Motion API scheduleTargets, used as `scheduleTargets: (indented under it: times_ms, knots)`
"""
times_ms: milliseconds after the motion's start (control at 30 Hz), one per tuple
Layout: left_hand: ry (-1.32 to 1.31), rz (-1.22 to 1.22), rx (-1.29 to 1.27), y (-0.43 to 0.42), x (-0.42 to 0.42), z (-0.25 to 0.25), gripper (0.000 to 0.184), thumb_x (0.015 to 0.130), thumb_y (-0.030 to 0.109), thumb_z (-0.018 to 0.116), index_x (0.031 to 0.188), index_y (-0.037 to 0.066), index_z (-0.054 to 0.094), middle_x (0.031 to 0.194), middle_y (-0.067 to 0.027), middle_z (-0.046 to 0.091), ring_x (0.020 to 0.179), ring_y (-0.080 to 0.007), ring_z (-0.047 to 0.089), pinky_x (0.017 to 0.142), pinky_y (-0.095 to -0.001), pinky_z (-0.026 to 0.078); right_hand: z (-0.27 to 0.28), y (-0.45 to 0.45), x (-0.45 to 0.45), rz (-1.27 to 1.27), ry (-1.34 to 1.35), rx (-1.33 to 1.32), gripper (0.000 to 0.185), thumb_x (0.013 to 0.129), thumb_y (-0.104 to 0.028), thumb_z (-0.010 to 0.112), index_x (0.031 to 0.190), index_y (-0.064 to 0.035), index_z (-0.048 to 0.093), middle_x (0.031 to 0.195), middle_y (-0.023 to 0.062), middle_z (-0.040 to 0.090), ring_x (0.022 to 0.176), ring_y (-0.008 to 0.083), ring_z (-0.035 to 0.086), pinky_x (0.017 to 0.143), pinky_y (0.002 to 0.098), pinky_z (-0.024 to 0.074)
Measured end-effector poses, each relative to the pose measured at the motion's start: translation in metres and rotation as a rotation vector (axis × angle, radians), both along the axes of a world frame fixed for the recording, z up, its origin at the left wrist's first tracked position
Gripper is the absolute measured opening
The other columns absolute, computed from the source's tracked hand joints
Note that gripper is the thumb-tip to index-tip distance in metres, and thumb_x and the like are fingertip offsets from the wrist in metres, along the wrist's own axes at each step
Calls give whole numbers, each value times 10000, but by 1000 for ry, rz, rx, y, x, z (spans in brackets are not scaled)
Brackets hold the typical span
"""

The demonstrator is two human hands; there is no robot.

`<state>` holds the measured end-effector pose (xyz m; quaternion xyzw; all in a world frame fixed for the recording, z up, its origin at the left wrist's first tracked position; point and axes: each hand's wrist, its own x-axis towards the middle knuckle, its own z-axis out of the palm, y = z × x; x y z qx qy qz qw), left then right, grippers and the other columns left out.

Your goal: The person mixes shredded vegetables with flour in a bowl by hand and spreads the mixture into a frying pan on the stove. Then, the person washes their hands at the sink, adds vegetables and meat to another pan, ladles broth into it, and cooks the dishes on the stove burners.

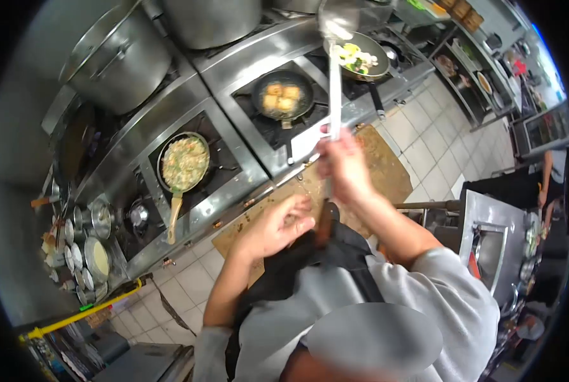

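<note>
My right hand is closed around the long metal handle of a ladle. The ladle's bowl, blurred by motion, is up near the back of the stove, close to a pan of chopped vegetables. Below the hand, the handle runs down to a brown end in front of my apron. My left hand hangs in front of my body, fingers loosely curled and apart, holding nothing. Beyond it, a frying pan of rice-like food sits on a burner. Golden pieces bubble in a dark pan on the middle burner.
Large steel pots stand along the back. Several metal containers line the left end. The rice pan's wooden handle and the vegetable pan's black handle jut over the stove's front. A steel counter stands at right, with other people beyond.
</note>
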<state>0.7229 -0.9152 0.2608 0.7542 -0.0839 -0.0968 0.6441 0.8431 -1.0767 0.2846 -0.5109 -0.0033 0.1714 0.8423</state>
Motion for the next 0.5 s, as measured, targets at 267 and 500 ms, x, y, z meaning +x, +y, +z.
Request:
scheduleTargets:
  times_ms: [267,500]
  knots:
    - [240,259,22,-199,357,-147,342,915,280,656,1031,-35,589,882,-58,641,778,-147,631,681,-286,523,-107,-277,16,-472,315,-606,144,938,-197,608,936,-64,553,630,-65,442,519,47,406,456,231,322]
    - [524,356,-477,-239,410,-135,98,885,116,599,865,36,547,665,-14,529,504,-114,509,438,-303,438,-153,-393,-35,-675,291,-728,164,909,-173,672,849,-107,535,623,-69,449,481,26,346,420,221,255]
